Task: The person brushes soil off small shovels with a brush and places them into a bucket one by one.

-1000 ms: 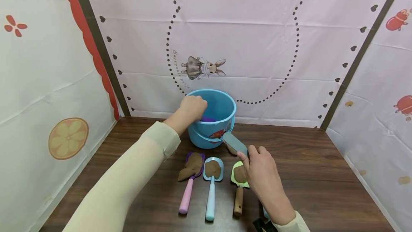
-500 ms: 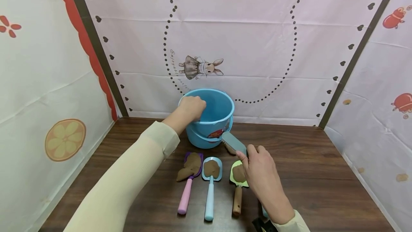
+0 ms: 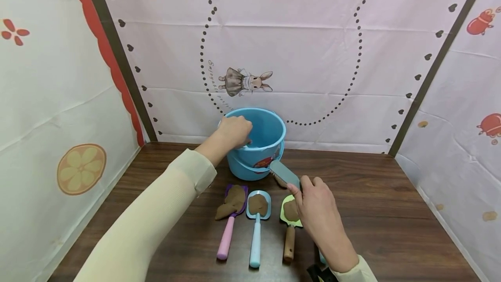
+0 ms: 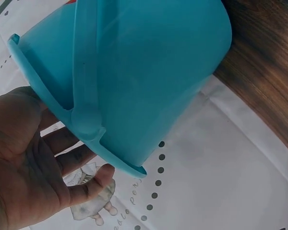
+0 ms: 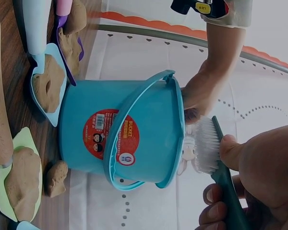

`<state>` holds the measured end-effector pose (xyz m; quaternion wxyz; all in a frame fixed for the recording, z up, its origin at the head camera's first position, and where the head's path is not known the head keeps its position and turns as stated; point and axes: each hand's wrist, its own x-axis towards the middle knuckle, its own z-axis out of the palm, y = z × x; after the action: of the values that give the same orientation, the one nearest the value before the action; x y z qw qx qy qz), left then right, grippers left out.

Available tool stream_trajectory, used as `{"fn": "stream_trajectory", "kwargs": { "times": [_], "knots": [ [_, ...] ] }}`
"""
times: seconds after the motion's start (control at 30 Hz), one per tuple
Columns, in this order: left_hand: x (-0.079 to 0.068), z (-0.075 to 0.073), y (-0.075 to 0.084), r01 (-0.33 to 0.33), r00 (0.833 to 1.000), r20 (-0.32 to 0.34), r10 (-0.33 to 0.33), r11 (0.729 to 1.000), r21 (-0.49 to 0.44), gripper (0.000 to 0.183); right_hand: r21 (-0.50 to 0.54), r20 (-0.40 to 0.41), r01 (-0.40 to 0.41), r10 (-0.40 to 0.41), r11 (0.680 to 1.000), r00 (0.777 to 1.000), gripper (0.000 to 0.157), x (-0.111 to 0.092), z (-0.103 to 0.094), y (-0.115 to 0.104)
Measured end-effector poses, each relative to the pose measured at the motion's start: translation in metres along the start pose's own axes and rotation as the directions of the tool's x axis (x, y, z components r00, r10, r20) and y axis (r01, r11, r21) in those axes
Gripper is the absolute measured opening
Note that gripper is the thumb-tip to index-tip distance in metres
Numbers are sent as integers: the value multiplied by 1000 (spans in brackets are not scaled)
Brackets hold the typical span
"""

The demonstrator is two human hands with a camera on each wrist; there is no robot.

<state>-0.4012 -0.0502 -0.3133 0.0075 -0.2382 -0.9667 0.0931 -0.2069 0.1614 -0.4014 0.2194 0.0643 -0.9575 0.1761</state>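
My left hand (image 3: 235, 132) reaches over the left rim of a blue bucket (image 3: 256, 164), fingers down inside. In the left wrist view the fingers pass behind the bucket's rim; the fingertips are mostly hidden, and I cannot tell whether they hold anything. A sliver of something pale shows below that hand. My right hand (image 3: 318, 212) grips a brush (image 3: 285, 173) by its handle, in front of the bucket. The right wrist view shows the brush's white bristles (image 5: 206, 143) facing the bucket opening, with the thumb on the brush's back.
In front of the bucket lie a purple scoop with pink handle (image 3: 226, 238), a light blue scoop (image 3: 255, 243) and a green scoop with wooden handle (image 3: 289, 245), each bearing brown sand. A sand lump (image 5: 56, 178) sits by the bucket. Printed cloth (image 3: 313, 64) stands behind.
A purple thing visible inside the bucket a second ago is out of sight now. The left hand has shifted slightly within the bucket's mouth; the right hand and brush stay put.
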Motion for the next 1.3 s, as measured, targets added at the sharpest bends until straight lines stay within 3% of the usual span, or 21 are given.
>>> {"fn": "stream_trajectory", "kwargs": {
  "times": [0.23,0.37,0.47,0.57,0.7,0.8,0.87,1.0,1.17,1.3],
  "knots": [
    [-14,-3,0,-27,997,-78,26,999,-21,35,0,-1,3,-3,1000,1000,34,-1,0,-1],
    [-32,-2,2,-55,985,-166,47,998,-43,36,3,8,1,-1,1000,1000,34,-2,0,-2],
    [-53,3,4,-59,967,-253,38,995,-76,42,3,11,6,-6,1000,1000,34,-2,1,-3],
    [-79,11,6,-61,926,-378,15,992,-109,47,3,9,14,-14,1000,1000,34,-3,1,-3],
    [-114,28,9,-48,838,-544,-46,987,-156,48,4,-1,28,-28,1000,1000,34,-3,0,-3],
    [-140,43,14,-13,785,-607,-124,976,-215,51,5,-13,40,-40,999,999,34,-2,0,-2],
    [-155,55,20,12,770,-616,-167,969,-248,53,4,-18,39,-38,999,999,35,-2,0,-1],
    [-178,81,32,67,777,-589,-224,959,-276,54,5,-14,37,-37,999,999,34,-2,-1,-1],
    [-195,110,41,130,820,-499,-279,941,-312,58,12,10,29,-29,1000,1000,34,-1,-1,-3],
    [-199,124,40,157,836,-450,-312,924,-348,58,9,10,24,-24,1000,1000,34,-1,-1,-3]
  ]
}}
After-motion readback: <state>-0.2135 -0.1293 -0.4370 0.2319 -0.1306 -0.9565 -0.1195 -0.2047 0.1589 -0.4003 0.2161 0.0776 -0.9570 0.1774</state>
